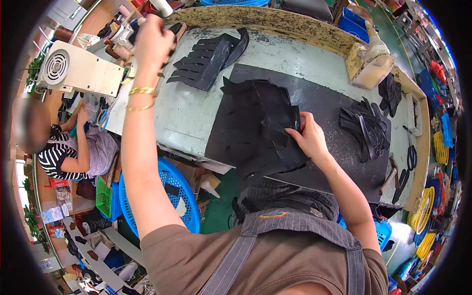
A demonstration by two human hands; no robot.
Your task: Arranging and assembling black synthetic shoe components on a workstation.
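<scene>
My right hand (312, 137) pinches the near right edge of a stack of thin black cut pieces (255, 123), leather-like, with slits along their edges. The stack rests on a dark mat and hangs over the table's near edge. Stretched out to the far left, my left hand (155, 44) is blurred, with its fingers bent beside some dark material; whether it grips anything is unclear. Between the hands, farther back, lies another set of slitted black pieces (204, 61). Narrow black strips (366, 128) are heaped on the mat's right side.
A raised wooden rim (255, 17) borders the worktable. At right stand a glue container (373, 69), scissors (411, 155) and a hammer (389, 177). A white machine (81, 69) stands at left, near a seated person (73, 142). A blue basket (189, 206) sits below.
</scene>
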